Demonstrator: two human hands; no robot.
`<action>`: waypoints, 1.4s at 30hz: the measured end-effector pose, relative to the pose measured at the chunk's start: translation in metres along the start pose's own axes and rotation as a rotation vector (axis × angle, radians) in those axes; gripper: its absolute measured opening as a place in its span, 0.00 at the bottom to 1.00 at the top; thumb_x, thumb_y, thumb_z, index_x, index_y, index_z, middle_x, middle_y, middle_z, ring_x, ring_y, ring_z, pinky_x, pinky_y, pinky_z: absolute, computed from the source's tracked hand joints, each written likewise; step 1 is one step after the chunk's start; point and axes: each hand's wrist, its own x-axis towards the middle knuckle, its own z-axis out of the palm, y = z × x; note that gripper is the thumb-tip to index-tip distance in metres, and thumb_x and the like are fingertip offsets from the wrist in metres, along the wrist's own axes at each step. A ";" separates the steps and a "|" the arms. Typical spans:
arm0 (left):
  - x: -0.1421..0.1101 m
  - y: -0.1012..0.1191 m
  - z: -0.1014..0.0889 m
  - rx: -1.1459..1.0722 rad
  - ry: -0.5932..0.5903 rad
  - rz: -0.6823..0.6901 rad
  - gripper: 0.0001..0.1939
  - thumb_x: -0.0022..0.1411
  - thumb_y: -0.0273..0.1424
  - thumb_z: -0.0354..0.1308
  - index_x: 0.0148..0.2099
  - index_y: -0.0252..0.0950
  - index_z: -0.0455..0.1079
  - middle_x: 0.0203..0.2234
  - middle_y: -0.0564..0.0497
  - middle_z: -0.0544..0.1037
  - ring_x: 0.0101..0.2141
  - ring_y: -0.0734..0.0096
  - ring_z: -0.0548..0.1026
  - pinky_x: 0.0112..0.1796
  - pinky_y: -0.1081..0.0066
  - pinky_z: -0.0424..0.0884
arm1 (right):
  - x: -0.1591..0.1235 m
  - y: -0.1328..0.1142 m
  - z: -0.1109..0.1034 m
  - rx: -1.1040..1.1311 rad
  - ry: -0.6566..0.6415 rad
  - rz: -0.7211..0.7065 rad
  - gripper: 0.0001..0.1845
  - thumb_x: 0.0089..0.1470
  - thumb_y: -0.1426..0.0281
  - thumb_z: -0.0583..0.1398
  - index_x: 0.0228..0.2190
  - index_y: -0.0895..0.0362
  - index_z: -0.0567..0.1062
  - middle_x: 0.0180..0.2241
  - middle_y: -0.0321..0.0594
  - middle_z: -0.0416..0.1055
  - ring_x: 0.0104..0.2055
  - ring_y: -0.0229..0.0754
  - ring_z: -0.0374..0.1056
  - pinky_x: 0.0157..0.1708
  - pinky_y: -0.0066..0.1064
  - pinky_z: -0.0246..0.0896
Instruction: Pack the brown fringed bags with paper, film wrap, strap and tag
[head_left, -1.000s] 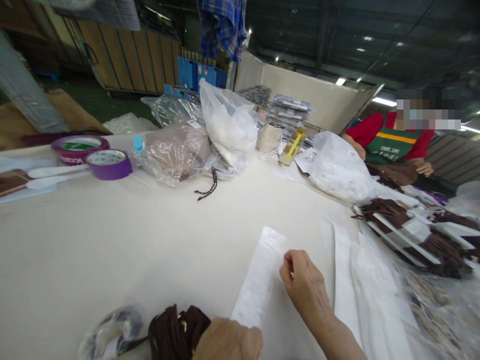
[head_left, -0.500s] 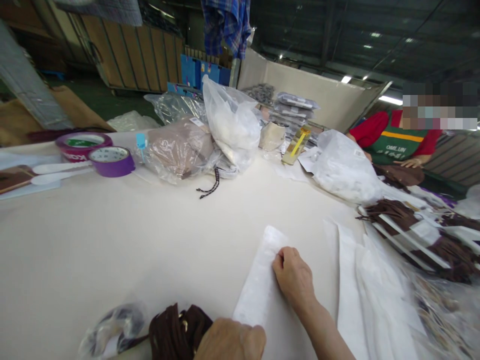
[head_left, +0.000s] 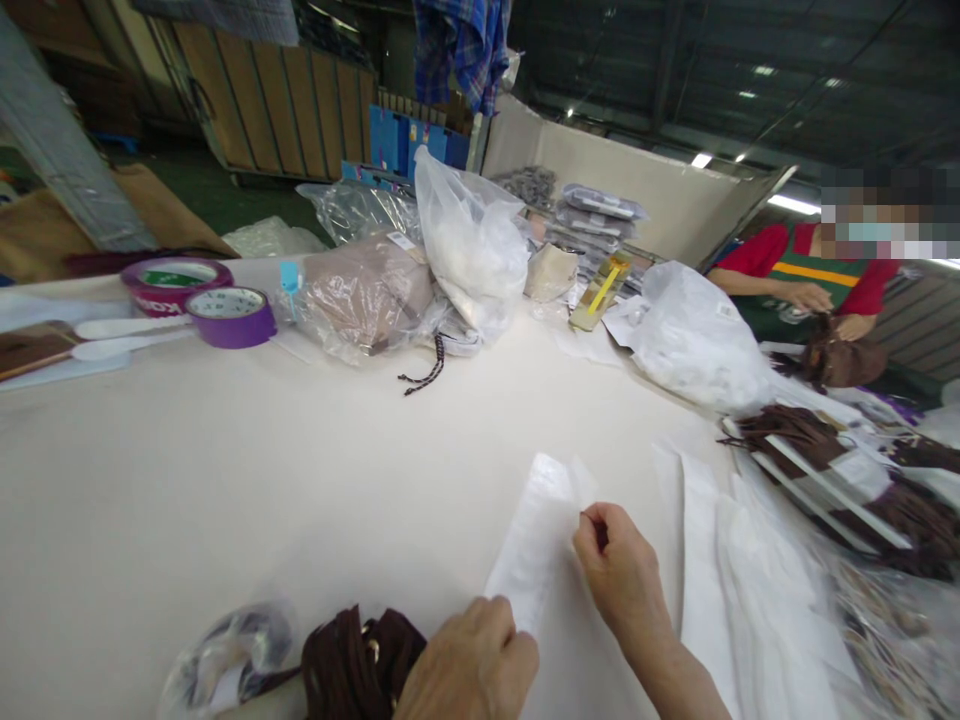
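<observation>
A long white paper strip (head_left: 534,535) lies on the cream table (head_left: 225,480) in front of me. My right hand (head_left: 622,575) pinches the strip's right edge about halfway along, fingers closed. At the bottom edge my left hand (head_left: 469,665) rests on the strip's near end, fingers curled, right beside a dark brown fringed piece (head_left: 352,665). A crumpled clear plastic wrapper (head_left: 221,655) lies left of that brown piece.
More white strips (head_left: 739,580) lie to the right, with brown fringed items on white cards (head_left: 832,470) beyond. Purple tape rolls (head_left: 232,315), plastic bags (head_left: 469,245) and a white bag (head_left: 686,335) stand farther back. A person in red and green (head_left: 814,285) handles brown material at the far right.
My right hand has shifted to the strip's right edge and now pinches it. My left hand slid forward onto the strip's near end. The co-worker's hands moved onto brown material.
</observation>
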 end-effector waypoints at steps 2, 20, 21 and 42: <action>-0.001 0.000 0.002 0.034 0.197 0.029 0.09 0.57 0.23 0.51 0.40 0.37 0.68 0.42 0.44 0.70 0.44 0.60 0.68 0.40 0.67 0.67 | -0.003 -0.001 -0.007 0.031 0.022 0.003 0.09 0.47 0.64 0.49 0.24 0.55 0.64 0.17 0.35 0.65 0.18 0.39 0.63 0.20 0.28 0.56; -0.002 0.010 -0.014 -0.282 0.065 0.014 0.27 0.42 0.38 0.69 0.45 0.36 0.68 0.41 0.51 0.71 0.42 0.63 0.66 0.44 0.64 0.61 | -0.068 -0.023 -0.051 0.857 0.057 0.526 0.26 0.41 0.58 0.63 0.41 0.56 0.66 0.38 0.43 0.71 0.39 0.44 0.69 0.38 0.34 0.63; -0.002 0.010 -0.014 -0.279 0.062 0.027 0.26 0.42 0.38 0.68 0.44 0.36 0.69 0.41 0.51 0.71 0.42 0.63 0.66 0.45 0.64 0.60 | -0.068 -0.022 -0.048 1.022 -0.041 0.652 0.32 0.37 0.57 0.66 0.43 0.56 0.65 0.40 0.45 0.72 0.41 0.46 0.69 0.40 0.36 0.63; -0.083 0.021 -0.028 -0.210 0.389 0.253 0.03 0.54 0.22 0.57 0.33 0.34 0.70 0.32 0.48 0.72 0.36 0.67 0.69 0.39 0.66 0.68 | -0.093 -0.092 -0.077 1.264 0.189 0.463 0.23 0.34 0.68 0.68 0.36 0.56 0.71 0.25 0.32 0.74 0.29 0.35 0.68 0.35 0.29 0.61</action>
